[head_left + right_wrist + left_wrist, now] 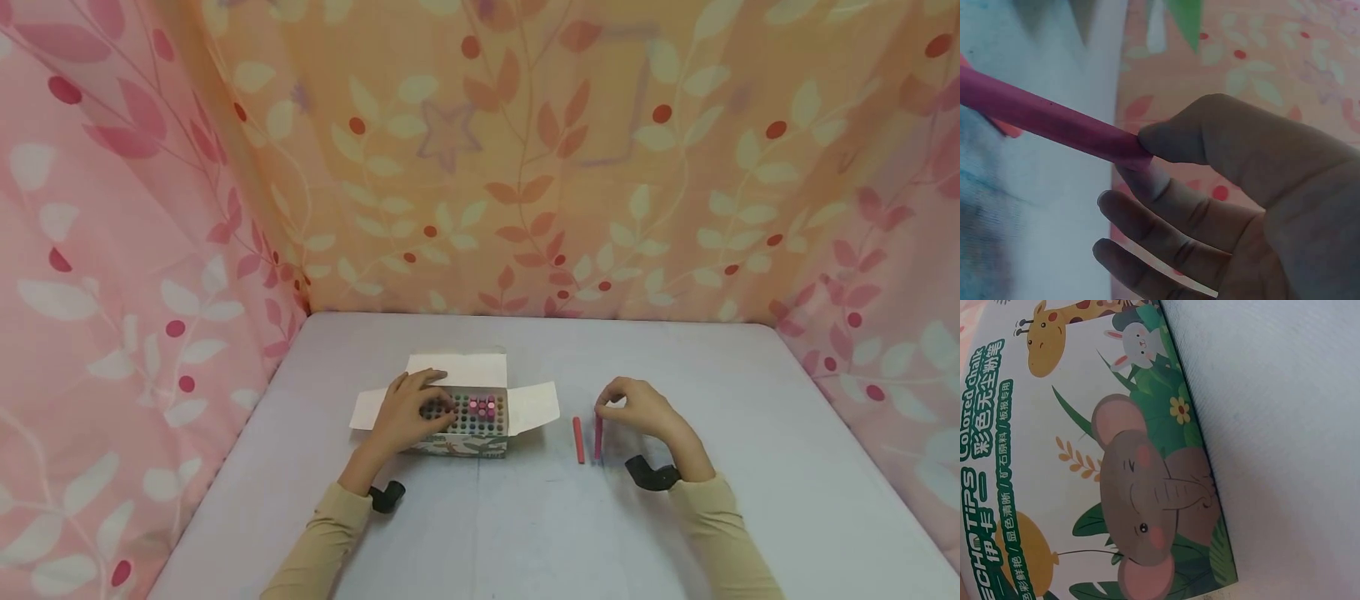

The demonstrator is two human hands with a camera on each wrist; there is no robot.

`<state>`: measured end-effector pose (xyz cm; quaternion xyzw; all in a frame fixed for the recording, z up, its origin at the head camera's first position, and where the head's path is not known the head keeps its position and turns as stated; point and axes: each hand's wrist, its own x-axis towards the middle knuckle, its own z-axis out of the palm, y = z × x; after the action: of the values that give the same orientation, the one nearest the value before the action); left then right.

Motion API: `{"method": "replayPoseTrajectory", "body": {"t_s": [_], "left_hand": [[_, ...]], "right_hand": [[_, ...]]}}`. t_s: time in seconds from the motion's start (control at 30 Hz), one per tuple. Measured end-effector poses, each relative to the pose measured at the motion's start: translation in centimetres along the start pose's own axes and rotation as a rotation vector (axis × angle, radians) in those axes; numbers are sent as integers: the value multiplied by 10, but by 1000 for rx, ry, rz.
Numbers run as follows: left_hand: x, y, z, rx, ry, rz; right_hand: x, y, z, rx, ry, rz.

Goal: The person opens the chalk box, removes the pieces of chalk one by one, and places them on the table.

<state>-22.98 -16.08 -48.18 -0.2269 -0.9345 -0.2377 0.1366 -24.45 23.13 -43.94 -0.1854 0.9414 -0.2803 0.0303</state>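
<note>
An open white cardboard box [457, 444] with printed animals holds rows of colored chalk sticks, seen end-on; several pink chalk sticks [482, 407] stand higher than the others. My left hand [411, 410] is over the box's left half, thumb and index finger bent toward the chalk; whether they pinch a stick is not clear. Right of the box, my right hand [639, 407] pinches one end of a magenta chalk stick [1054, 115] between thumb and index finger. Beside it on the table lies a coral-red chalk stick [578, 440]. The left wrist view shows only the box's printed front [1141, 487] and table.
The box's white flaps [534, 407] are spread outward, the back one [457, 367] too. A pale cloth covers the table [525, 533]. Floral curtains [525, 167] hang at the back and both sides. A black wrist strap [651, 475] is on each arm.
</note>
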Motion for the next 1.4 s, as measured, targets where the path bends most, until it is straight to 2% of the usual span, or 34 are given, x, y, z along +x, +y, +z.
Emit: {"method": "replayPoseTrajectory", "body": {"t_s": [0.17, 0.33, 0.5, 1.0, 1.4], "left_hand": [[1, 1, -1, 3, -11, -10], [4, 4, -6, -9, 4, -4], [4, 3, -6, 8, -11, -13], [1, 4, 0, -10, -11, -4], [1, 2, -2, 0, -22, -16]], "right_hand": [[9, 5, 10, -3, -72, 23], [19, 10, 16, 16, -109, 88], [24, 13, 23, 30, -141, 106], [22, 14, 34, -61, -108, 222], [24, 9, 33, -95, -82, 197]]}}
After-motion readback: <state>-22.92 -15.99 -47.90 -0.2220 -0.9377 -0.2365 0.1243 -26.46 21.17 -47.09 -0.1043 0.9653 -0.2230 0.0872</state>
